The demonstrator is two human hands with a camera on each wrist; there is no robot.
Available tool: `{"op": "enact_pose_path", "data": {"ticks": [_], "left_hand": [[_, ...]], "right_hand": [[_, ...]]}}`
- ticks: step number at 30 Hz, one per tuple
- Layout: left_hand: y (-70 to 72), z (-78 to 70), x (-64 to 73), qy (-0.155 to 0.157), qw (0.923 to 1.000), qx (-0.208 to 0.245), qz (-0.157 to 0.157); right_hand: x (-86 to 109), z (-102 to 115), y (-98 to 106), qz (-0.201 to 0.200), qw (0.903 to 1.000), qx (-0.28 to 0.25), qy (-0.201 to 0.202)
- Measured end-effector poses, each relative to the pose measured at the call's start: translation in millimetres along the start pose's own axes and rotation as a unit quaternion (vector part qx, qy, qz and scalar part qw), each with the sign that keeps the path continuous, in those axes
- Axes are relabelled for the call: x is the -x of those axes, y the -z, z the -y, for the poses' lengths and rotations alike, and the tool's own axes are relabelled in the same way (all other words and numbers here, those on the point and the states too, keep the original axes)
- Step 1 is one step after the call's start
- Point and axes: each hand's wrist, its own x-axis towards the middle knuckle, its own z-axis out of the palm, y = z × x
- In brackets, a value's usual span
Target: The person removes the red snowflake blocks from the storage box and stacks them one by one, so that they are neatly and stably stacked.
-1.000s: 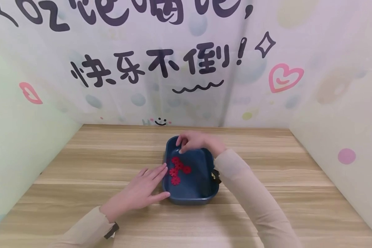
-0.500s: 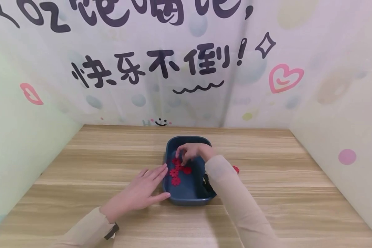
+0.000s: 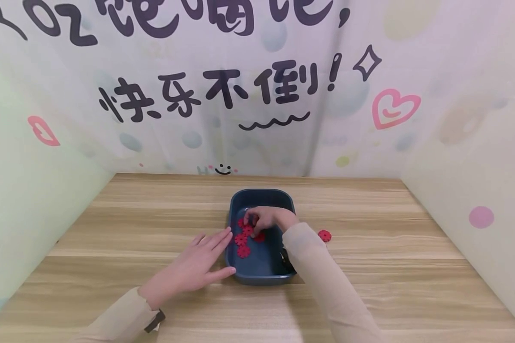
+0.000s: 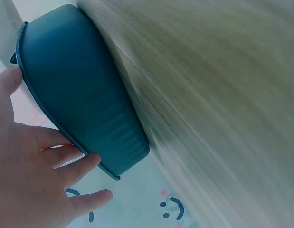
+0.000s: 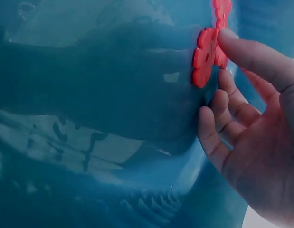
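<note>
A dark blue plastic bin (image 3: 263, 264) stands on the wooden table with several red flower-shaped building discs (image 3: 242, 251) lying in its left half. My right hand (image 3: 267, 216) reaches down into the bin, thumb and index finger at either side of one red building disc (image 3: 248, 230). In the right wrist view the thumb tip presses on that disc (image 5: 221, 56), and the index fingertip is hidden behind it; the other fingers curl loosely beneath. My left hand (image 3: 193, 264) rests with spread, straight fingers against the bin's left rim (image 4: 61, 130).
One more red disc (image 3: 324, 236) lies on the table (image 3: 369, 281) just right of the bin, near the right sleeve (image 3: 322, 271). A printed cloth (image 3: 257, 143) hangs behind the table, and pale walls stand at both sides.
My right hand has moved down from the bin's far end onto the discs. The disc on the table at the right has come into sight from behind the forearm. The left hand stays put.
</note>
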Motion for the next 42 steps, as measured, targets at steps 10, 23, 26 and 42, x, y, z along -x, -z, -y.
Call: {"op": "enact_pose_path", "data": {"ticks": [10,23,26,42], "left_hand": [[1.5,-1.7,-0.1,0.003,1.0000,0.005,0.004],[2.2,-2.4,1.1,0.004,0.9999,0.009,0.005],[2.2,-2.1,1.3,0.002,1.0000,0.007,0.001],[1.4,-1.5,1.0,0.002,1.0000,0.002,-0.003]], "right_hand": [[-0.5,-0.4,-5.5,-0.024,0.9996,0.014,-0.010],[-1.7,1.3,-8.9,-0.034,0.9988,0.034,-0.004],[-2.6,1.0,-9.0,-0.033,0.9989,0.033,-0.006],[-1.6,1.0,-8.3,-0.023,0.9994,0.025,-0.002]]}}
